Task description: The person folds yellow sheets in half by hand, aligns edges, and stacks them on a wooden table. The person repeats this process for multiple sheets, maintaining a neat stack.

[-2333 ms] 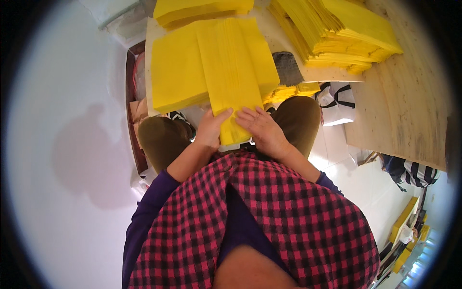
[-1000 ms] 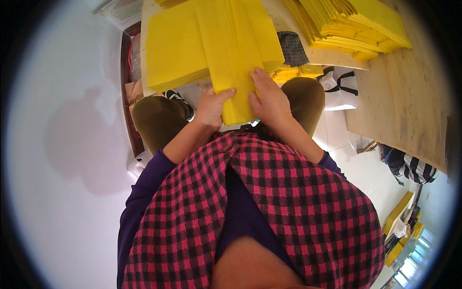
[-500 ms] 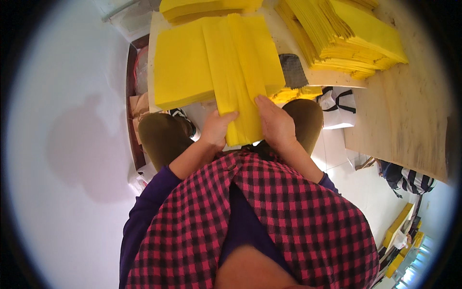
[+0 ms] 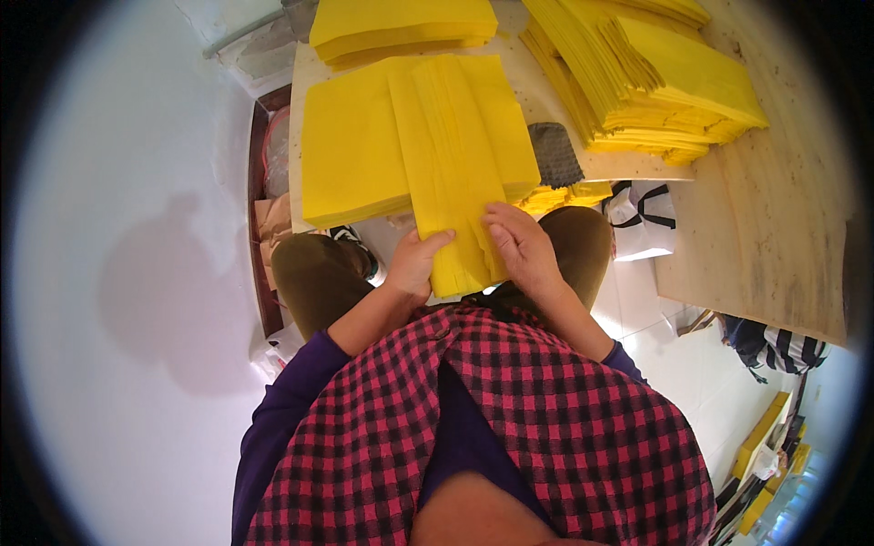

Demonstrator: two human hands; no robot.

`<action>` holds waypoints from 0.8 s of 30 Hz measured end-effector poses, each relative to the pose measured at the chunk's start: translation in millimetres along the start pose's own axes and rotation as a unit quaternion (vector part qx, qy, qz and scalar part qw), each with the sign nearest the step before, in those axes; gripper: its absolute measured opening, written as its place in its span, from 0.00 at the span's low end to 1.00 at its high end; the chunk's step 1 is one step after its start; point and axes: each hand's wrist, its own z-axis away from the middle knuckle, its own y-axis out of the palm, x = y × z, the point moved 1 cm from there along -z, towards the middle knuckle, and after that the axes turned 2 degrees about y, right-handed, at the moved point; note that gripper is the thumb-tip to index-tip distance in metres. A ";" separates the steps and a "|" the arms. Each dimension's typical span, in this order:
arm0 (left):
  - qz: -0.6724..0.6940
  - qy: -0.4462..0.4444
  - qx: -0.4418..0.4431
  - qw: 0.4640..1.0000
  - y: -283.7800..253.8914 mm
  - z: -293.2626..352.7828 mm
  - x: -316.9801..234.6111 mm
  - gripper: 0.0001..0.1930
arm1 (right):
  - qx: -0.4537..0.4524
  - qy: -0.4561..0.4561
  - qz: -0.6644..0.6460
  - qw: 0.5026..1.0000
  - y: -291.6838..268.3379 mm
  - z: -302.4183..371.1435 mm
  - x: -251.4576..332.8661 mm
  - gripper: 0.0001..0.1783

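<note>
A long bundle of folded yellow sheets (image 4: pixel 452 173) lies across a flat yellow stack (image 4: pixel 355 146), its near end hanging past the stack's front edge toward my lap. I cannot tell whether the sheets are paper or cloth. My left hand (image 4: pixel 411 264) grips the bundle's near left edge, thumb on top and fingers underneath. On the opposite edge, slightly farther away, my right hand (image 4: pixel 525 246) is closed with curled fingers at the folded layers. Its fingertips are partly hidden.
Another yellow stack (image 4: pixel 401 32) sits behind on the wooden table (image 4: pixel 628 166). Fanned yellow sheets (image 4: pixel 655 86) pile up at the far right. A dark grey textured pad (image 4: pixel 554 155) lies beside the front stack. A white bag (image 4: pixel 643 223) with black handles stands below, near a wooden panel (image 4: pixel 756 246).
My right hand has shifted its hold on the bundle's right edge, its fingers now more curled. The bundle's top layers look flatter and wider. The whole view has shifted slightly.
</note>
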 end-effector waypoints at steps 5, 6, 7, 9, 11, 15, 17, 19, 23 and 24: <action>0.002 0.005 0.003 1.000 -1.6 -1.0 1.9 0.17 | -0.109 0.093 -0.022 0.989 5.7 1.5 -16.1 0.17; 0.002 0.004 0.005 1.000 -2.2 -1.3 2.2 0.18 | -0.117 0.144 -0.072 0.980 8.0 2.3 -19.4 0.18; 0.003 0.002 0.006 1.000 -2.9 -1.5 2.3 0.18 | -0.104 0.184 -0.117 0.970 9.7 3.4 -22.2 0.19; 0.005 0.004 0.008 1.000 -3.7 -1.9 3.0 0.18 | -0.075 0.263 -0.228 0.934 12.0 6.4 -27.5 0.21; 0.010 0.002 0.011 1.000 -3.4 -1.9 3.9 0.18 | -0.001 0.329 -0.361 0.872 12.0 7.0 -32.6 0.20; -0.005 -0.002 0.020 1.000 1.3 -0.3 5.3 0.18 | 0.049 0.364 -0.460 0.808 14.9 7.7 -35.0 0.19; -0.002 -0.003 0.029 1.000 3.9 0.9 2.8 0.18 | 0.035 0.365 -0.435 0.822 11.6 4.9 -35.8 0.18; 0.032 -0.001 0.052 0.998 6.2 2.2 -3.4 0.18 | 0.040 0.370 -0.433 0.821 4.6 2.4 -35.9 0.17; 0.043 -0.012 0.101 0.994 5.4 -4.0 -33.2 0.21 | 0.100 0.364 -0.456 0.806 -30.5 -0.1 -41.2 0.20; 0.061 -0.006 0.113 0.992 6.8 -5.5 -39.5 0.21 | 0.125 0.362 -0.453 0.805 -41.3 -0.9 -44.0 0.21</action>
